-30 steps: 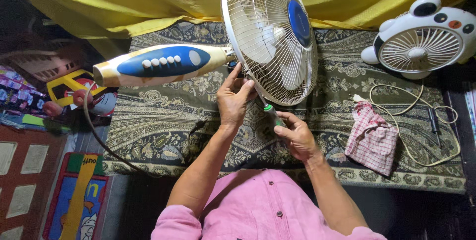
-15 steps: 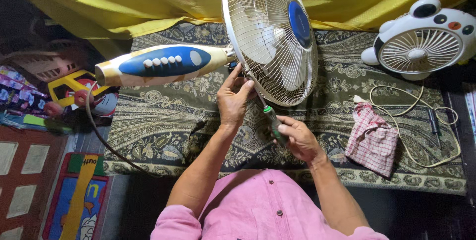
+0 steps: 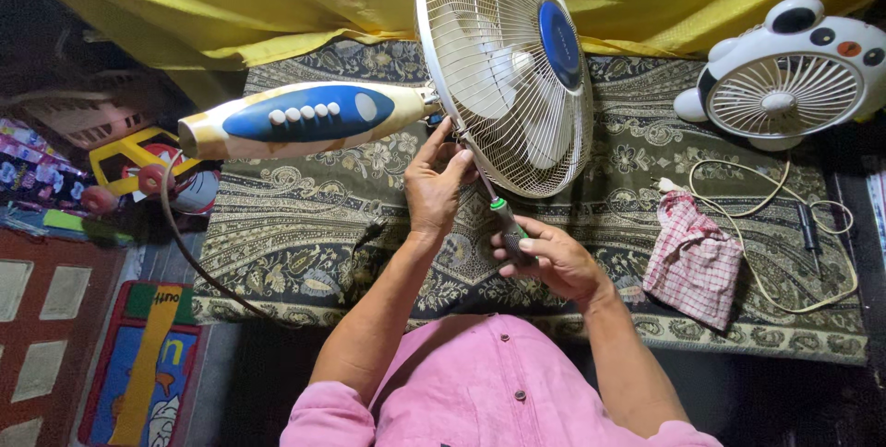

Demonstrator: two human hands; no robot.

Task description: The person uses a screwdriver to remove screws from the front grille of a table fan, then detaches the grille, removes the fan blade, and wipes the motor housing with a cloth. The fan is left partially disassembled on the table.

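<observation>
Both hands under fan grille

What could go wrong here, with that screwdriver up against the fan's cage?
The screwdriver in the right hand meets the fan grille at a slant right beside the left hand; a slip could jab those fingers. The fan lies tilted with its control column sticking out sideways, so it might roll or shift under pressure. Any loosened screw could vanish into the patterned cloth.

Patterned cloth lies open; checked rag and cord crowd right.
</observation>
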